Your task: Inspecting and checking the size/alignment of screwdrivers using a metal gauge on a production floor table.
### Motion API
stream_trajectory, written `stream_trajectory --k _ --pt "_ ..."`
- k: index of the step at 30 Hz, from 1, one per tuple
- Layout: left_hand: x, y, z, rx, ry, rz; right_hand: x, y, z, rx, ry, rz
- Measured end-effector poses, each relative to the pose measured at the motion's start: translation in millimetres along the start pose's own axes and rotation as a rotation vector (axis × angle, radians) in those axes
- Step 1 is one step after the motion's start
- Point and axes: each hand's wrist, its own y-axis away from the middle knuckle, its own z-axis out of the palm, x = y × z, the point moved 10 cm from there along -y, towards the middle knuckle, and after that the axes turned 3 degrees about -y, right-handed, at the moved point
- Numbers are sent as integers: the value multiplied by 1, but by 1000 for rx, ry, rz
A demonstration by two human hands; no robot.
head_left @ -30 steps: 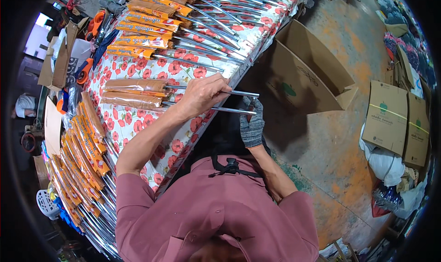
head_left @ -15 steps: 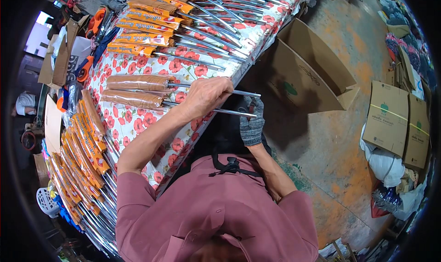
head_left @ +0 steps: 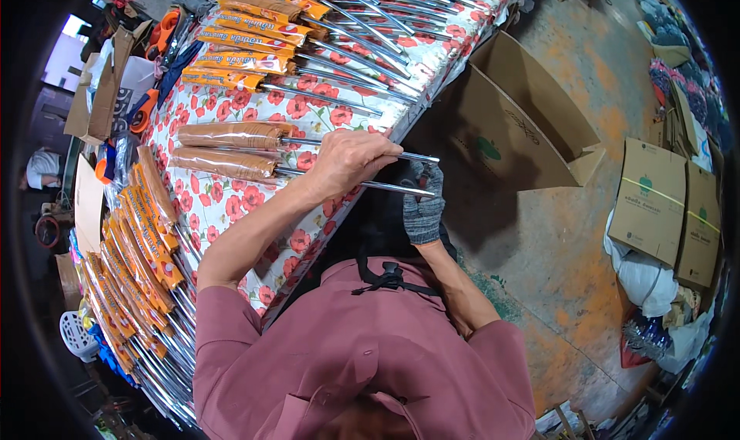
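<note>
Two metal rods with brown, plastic-wrapped heads lie side by side across the table, their bare ends past its edge. My left hand [head_left: 353,161], bare, is closed around the upper rod [head_left: 418,158], whose brown head [head_left: 231,135] rests to the left. Beneath my left wrist runs the lower rod [head_left: 385,185], leading from the other brown head [head_left: 223,164]. In a grey knitted glove, my right hand [head_left: 424,212] is at the rod ends, fingers bent about the lower rod's tip. Its fingertips are partly hidden by the rods.
A flowered cloth covers the table [head_left: 223,201]. Several rods with orange-labelled heads [head_left: 247,45] lie at the far side, and another row [head_left: 139,262] lies at left. Orange-handled scissors [head_left: 143,110] are at the left edge. An open cardboard box [head_left: 509,128] stands on the floor at right, near flattened boxes [head_left: 647,197].
</note>
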Motion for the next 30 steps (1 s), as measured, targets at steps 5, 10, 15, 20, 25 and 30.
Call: stream_trajectory --k 5,10,15,20,25,30 --pt "1 0 -1 41 9 18 -1 0 0 -6 -18 16" --pt "5 1 -3 75 -14 44 -4 -1 -1 -10 2 -2" --pt "10 2 -6 100 -62 79 0 0 1 -16 -34 2" --pt "17 3 -8 127 -111 136 -1 -1 1 -29 103 -32" --pt "18 3 -8 128 -144 133 -9 -1 1 -9 81 -60" --pt "15 2 -7 120 -112 129 -5 -4 5 -69 77 -35"
